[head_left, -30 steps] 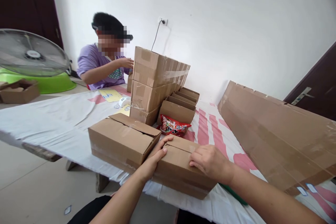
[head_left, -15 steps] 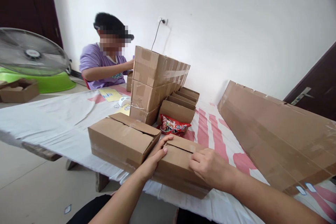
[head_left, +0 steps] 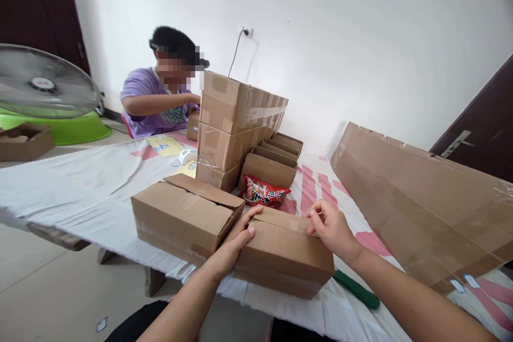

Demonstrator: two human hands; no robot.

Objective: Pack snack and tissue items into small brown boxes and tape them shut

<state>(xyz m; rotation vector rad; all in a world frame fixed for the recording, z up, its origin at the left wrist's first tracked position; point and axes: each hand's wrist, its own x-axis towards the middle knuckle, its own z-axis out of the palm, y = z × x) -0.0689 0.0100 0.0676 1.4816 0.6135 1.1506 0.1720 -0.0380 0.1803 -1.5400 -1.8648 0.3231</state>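
Note:
A closed cardboard box (head_left: 284,251) lies at the table's front edge, its top flaps meeting in a seam. My left hand (head_left: 238,235) grips the left end of this box, thumb on its top and fingers along the end. Over the far right corner is my right hand (head_left: 326,224), fingers curled and thumb pressed in. Anything small between those fingers is too hard to make out. To the left sits a second cardboard box (head_left: 180,211) with its flaps slightly raised. Behind the boxes is a red printed food packet (head_left: 264,191). A dark green rounded bar (head_left: 356,289) lies beneath my right forearm.
Stacked taped cartons (head_left: 219,144) stand behind the boxes, beside a row of open boxes (head_left: 270,168). A large cardboard sheet (head_left: 412,197) leans at right. Across the table, a person in purple (head_left: 140,88) handles a small box. A fan (head_left: 42,84) stands at left.
My right hand has moved right and up, from the middle of the box's flap seam to its far right corner. The green bar has come into sight. My left hand stays in place.

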